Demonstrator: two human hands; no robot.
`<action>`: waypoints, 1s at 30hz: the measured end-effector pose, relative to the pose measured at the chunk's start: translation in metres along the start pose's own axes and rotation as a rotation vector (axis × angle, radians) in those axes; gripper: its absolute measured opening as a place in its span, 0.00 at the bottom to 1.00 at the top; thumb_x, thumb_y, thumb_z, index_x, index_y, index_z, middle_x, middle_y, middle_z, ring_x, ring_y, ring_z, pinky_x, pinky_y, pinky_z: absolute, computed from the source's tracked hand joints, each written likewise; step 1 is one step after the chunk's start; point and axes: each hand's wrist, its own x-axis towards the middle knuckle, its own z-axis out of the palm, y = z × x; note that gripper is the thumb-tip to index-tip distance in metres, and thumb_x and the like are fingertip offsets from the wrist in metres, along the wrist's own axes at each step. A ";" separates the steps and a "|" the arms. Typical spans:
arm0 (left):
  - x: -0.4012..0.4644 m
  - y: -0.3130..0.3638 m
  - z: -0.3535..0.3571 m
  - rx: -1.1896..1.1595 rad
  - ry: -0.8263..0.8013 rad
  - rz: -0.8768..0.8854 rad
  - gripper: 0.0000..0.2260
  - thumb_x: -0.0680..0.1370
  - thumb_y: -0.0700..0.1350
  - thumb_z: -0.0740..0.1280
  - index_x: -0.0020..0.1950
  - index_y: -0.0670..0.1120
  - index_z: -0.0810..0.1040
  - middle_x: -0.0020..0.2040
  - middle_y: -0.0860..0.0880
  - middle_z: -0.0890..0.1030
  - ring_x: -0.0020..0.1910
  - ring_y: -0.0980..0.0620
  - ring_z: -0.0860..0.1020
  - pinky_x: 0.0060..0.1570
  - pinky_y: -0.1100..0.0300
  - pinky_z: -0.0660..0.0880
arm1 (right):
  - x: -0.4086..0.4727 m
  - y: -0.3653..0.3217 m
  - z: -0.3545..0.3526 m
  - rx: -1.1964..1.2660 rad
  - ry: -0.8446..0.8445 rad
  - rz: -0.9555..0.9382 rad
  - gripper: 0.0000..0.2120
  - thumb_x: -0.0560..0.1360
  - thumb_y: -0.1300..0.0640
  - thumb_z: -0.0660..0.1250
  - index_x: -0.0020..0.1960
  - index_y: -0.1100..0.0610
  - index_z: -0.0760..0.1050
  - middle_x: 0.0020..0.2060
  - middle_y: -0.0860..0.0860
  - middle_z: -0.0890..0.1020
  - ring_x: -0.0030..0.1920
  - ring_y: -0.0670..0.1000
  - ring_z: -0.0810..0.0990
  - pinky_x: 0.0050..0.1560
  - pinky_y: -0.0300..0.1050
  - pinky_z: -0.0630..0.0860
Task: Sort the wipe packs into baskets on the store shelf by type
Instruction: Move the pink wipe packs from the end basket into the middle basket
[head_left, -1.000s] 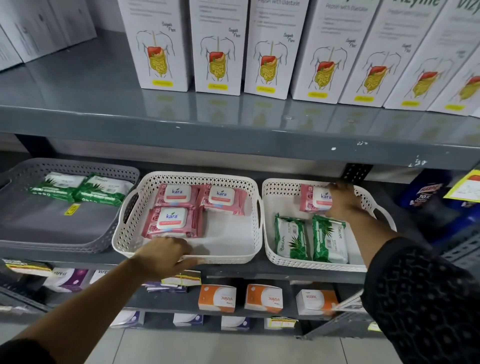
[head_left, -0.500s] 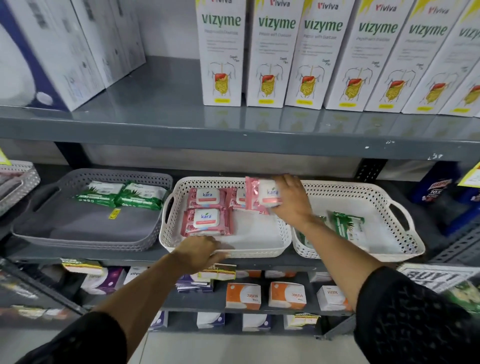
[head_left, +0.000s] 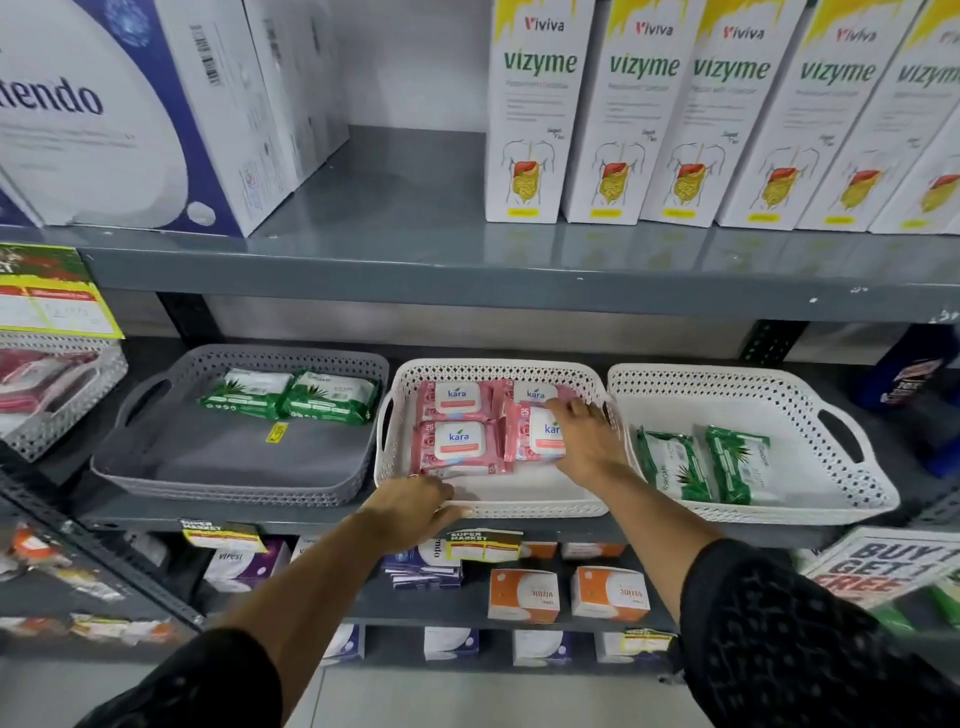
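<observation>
1. Grey metal store shelving fills the view, with tall white boxes (head_left: 524, 119) on the upper shelf and three baskets side by side on the shelf (head_left: 519, 280) below.
2. In the middle white basket (head_left: 498, 371) lie four pink packs; the right hand (head_left: 584, 439) rests on the front-right pink pack (head_left: 535, 434), fingers spread flat over it and pressing more than pinching.
3. Its grip looks loose, so the step in hand seems to be setting this pack down beside the other three (head_left: 457, 418).
4. At the front rim of that same basket, the left hand (head_left: 410, 506) curls its fingers over the edge, apparently steadying it.
5. Two green packs (head_left: 288, 395) sit at the back of the grey basket (head_left: 234, 488) on the left.
6. Two more green packs (head_left: 706, 465) lie in the right white basket (head_left: 831, 415), apart from their kind.
7. Next, the right hand likely needs to let go, cross to the right basket, and pinch one green pack by its edges.
8. That pack then belongs in the grey basket, carried past the pink ones.
</observation>
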 end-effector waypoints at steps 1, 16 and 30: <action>0.000 0.000 0.000 0.000 0.001 0.003 0.15 0.81 0.54 0.56 0.62 0.50 0.74 0.52 0.48 0.82 0.45 0.49 0.80 0.45 0.55 0.76 | 0.000 -0.001 0.002 0.005 -0.008 0.008 0.40 0.65 0.57 0.79 0.72 0.54 0.62 0.70 0.59 0.68 0.67 0.61 0.70 0.66 0.54 0.69; 0.005 -0.005 0.005 0.051 0.047 0.060 0.16 0.81 0.57 0.54 0.65 0.54 0.71 0.52 0.49 0.81 0.47 0.50 0.80 0.43 0.56 0.77 | 0.017 0.009 0.013 0.014 -0.184 -0.068 0.50 0.62 0.46 0.80 0.75 0.51 0.56 0.70 0.57 0.67 0.70 0.59 0.65 0.74 0.58 0.56; 0.074 0.113 0.011 0.145 0.004 0.208 0.17 0.82 0.53 0.52 0.59 0.43 0.72 0.57 0.42 0.78 0.53 0.42 0.77 0.48 0.51 0.72 | -0.024 0.126 -0.048 0.322 -0.033 0.141 0.27 0.68 0.73 0.68 0.64 0.54 0.76 0.62 0.53 0.74 0.63 0.55 0.74 0.62 0.47 0.72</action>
